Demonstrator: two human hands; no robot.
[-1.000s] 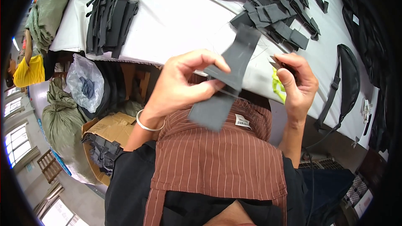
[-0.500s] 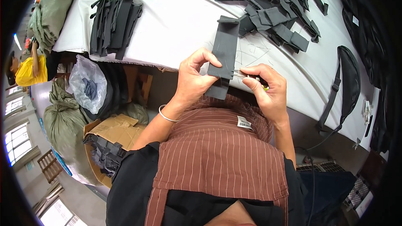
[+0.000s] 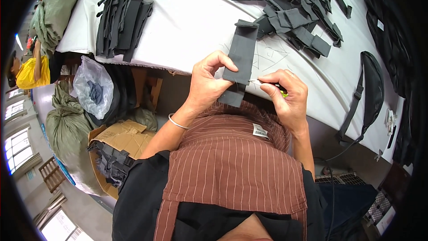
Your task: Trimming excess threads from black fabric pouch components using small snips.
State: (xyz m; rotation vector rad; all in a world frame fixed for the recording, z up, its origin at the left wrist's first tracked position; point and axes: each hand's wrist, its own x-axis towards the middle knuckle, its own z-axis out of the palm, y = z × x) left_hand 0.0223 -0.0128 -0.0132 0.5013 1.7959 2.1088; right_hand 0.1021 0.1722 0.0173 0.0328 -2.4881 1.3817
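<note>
My left hand [image 3: 208, 78] pinches a dark grey fabric strip [image 3: 243, 47] between thumb and fingers, near its lower end. The strip's folded far end rests by the heap on the table, and a short flap hangs below my thumb. In my right hand [image 3: 287, 96] is a small pair of thread snips with a yellow-green part [image 3: 283, 93] showing; most of its handle is hidden by my fingers. Its pale metal tip [image 3: 255, 81] meets the strip's right edge, where a loose thread shows. Whether the blades are closed is too small to tell.
A heap of grey strips [image 3: 290, 13] lies at the far right of the white-covered table [image 3: 187, 18], a neat stack [image 3: 122, 24] at the left. A black waist bag [image 3: 372, 91] lies right. Below left are a cardboard box [image 3: 127, 136], sacks and a person in yellow [image 3: 33, 73].
The snips' blades, seen apart before at the strip's edge, now look closer together. My right hand has shifted very slightly right; the left hand keeps its hold on the strip.
</note>
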